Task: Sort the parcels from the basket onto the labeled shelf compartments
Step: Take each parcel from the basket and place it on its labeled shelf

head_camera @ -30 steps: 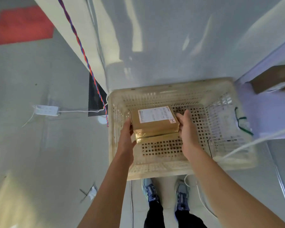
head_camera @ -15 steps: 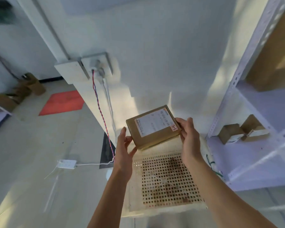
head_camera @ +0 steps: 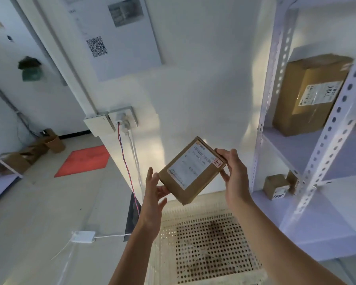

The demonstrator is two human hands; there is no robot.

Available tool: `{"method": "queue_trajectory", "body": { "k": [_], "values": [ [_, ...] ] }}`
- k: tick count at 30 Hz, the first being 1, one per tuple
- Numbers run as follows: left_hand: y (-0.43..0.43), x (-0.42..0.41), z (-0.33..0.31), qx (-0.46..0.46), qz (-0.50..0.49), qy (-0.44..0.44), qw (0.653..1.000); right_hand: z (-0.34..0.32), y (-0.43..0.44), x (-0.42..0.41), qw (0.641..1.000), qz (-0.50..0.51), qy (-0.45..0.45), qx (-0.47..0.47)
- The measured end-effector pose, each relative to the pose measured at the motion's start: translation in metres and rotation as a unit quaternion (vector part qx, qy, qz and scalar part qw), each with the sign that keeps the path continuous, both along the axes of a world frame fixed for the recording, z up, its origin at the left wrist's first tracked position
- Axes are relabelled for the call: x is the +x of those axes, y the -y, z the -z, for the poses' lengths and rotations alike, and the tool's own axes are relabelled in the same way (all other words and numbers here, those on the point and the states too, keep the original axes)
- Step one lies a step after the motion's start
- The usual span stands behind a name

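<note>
Forearms up; left hand (head_camera: 155,195) straight-fingered, right hand (head_camera: 233,177) fingers (head_camera: 227,155) in a pinch.

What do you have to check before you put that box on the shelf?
1. Parcel held securely: ok. The right hand grips one corner and the left hand props the opposite edge.
2. Sticker readable: ok, it looks like 2-2.
3. Matching label on the shelf found: cannot tell, none is visible.
4. Free shelf space: ok, there are bare boards beside the large box and the small box.
</note>
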State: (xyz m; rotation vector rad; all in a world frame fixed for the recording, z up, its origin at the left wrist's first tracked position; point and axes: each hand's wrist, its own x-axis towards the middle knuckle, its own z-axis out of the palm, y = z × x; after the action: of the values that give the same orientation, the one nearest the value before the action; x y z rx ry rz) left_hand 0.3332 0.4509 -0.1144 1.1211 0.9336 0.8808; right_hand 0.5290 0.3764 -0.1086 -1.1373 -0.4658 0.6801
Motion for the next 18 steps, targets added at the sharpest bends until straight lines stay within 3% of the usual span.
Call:
{"method": "queue_trajectory", "body": {
  "k": [11,18],
  "values": [
    [0.031,-0.007,-0.006,0.022,0.102,-0.012,0.995,-0.025,0.031,-0.023,0.997,0.022,-0.055,0.05],
    [0.055,-0.015,-0.005,0.038,0.185,-0.003,0.982,-0.034,0.073,-0.052,0.999,0.014,-0.035,-0.013]
  ]
}}
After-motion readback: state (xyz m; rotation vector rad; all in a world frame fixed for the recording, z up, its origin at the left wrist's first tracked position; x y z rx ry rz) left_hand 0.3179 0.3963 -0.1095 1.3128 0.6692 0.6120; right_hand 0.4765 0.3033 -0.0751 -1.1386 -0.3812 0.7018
